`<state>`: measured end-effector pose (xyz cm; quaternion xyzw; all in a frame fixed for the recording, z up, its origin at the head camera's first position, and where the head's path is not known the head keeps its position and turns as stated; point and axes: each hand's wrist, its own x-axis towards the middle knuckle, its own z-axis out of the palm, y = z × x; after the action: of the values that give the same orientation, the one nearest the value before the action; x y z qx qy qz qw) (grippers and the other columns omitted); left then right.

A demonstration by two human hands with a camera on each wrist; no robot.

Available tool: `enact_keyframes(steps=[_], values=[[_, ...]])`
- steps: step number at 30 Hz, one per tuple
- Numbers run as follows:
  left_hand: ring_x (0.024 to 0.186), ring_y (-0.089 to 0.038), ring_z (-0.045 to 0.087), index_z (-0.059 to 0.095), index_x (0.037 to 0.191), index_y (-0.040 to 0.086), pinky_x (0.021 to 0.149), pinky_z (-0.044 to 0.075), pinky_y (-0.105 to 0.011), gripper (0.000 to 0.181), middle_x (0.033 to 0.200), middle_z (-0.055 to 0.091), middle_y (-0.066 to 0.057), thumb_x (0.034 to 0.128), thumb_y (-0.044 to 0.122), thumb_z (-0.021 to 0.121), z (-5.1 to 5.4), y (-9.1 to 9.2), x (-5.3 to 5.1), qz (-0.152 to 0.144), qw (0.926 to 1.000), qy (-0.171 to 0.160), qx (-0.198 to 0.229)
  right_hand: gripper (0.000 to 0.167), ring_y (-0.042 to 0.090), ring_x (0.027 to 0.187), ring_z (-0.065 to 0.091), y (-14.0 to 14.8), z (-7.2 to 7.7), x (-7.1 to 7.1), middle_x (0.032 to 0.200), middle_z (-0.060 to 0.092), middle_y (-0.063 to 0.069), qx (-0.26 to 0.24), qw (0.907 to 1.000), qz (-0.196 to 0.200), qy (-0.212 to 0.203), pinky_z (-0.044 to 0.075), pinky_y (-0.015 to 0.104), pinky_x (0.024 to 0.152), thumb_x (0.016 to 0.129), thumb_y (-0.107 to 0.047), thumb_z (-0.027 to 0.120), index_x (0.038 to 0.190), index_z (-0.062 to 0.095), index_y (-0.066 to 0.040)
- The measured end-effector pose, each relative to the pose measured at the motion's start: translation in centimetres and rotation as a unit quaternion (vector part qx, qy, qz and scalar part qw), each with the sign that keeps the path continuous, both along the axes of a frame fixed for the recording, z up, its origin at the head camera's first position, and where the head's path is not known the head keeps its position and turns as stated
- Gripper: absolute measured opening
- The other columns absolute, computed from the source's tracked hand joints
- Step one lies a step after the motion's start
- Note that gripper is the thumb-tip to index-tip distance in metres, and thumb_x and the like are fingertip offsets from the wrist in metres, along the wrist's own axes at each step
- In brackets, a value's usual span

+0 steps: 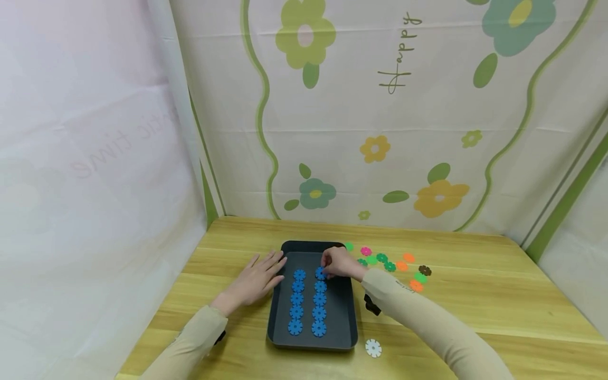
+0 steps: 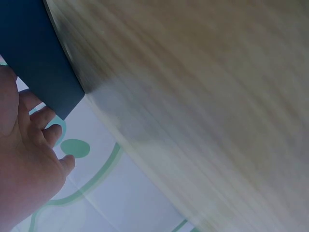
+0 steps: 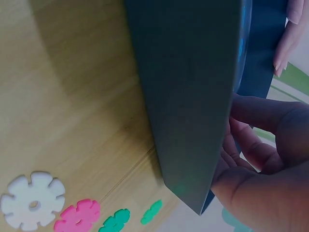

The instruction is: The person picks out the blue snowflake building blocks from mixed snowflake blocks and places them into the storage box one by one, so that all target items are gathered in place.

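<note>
In the head view a dark grey tray [image 1: 337, 338] lies on the wooden table, holding two columns of blue notched plastic discs [image 1: 296, 298]. My right hand [image 1: 341, 262] reaches over the tray's right side. Its bent fingers and thumb pinch the blue disc [image 1: 319, 273] at the far end of the right column. Flat and spread, my left hand [image 1: 254, 278] touches the tray's left rim with its fingertips. The left wrist view shows that hand [image 2: 36, 140] beside the tray's outer wall [image 2: 38, 58]. In the right wrist view the tray wall [image 3: 188, 96] hides the right fingertips.
Right of the tray lie several loose discs: green [image 1: 390, 266], pink [image 1: 366, 251], orange [image 1: 416, 285] and brown [image 1: 425, 270]. A white disc [image 1: 373, 348] lies near the tray's front right corner. A flower-printed cloth [image 1: 347, 116] hangs behind the table.
</note>
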<state>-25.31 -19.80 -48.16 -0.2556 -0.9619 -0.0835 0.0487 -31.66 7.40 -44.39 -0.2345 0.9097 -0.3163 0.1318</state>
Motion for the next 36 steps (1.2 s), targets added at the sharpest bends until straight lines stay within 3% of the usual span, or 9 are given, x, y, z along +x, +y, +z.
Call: enact_keyframes(steps=[8,19,36], values=[[0.153,-0.029,0.027,0.036,0.155,0.014,0.121,0.023,-0.061,0.057,0.164,0.029,-0.006,0.1057,0.042,0.042,0.06,0.02,0.07,0.001,1.0000,0.001,-0.002,0.006,0.021,0.065,0.071,-0.19,-0.01,0.15,0.076,0.069,0.009,0.022,0.9997,-0.003,0.012,0.058,0.025,0.059,0.085,0.002,0.073,0.087,0.068,0.001],[0.152,-0.030,0.027,0.036,0.155,0.012,0.121,0.022,-0.062,0.057,0.164,0.030,-0.008,0.1058,0.041,0.043,0.18,0.05,0.09,-0.003,1.0000,0.001,0.007,0.004,0.022,0.067,0.071,-0.32,0.23,0.25,0.076,0.068,0.008,0.030,0.9994,-0.006,0.015,0.058,0.025,0.059,0.085,0.002,0.072,0.086,0.068,0.001],[0.153,-0.029,0.027,0.035,0.155,0.013,0.122,0.021,-0.061,0.058,0.164,0.029,-0.007,0.1058,0.041,0.043,0.26,0.02,0.19,0.000,1.0000,-0.005,0.008,0.004,0.012,0.061,0.066,-0.59,0.04,0.12,0.077,0.071,0.006,0.070,0.9967,-0.019,0.034,0.057,0.025,0.060,0.084,-0.003,0.076,0.084,0.073,-0.002]])
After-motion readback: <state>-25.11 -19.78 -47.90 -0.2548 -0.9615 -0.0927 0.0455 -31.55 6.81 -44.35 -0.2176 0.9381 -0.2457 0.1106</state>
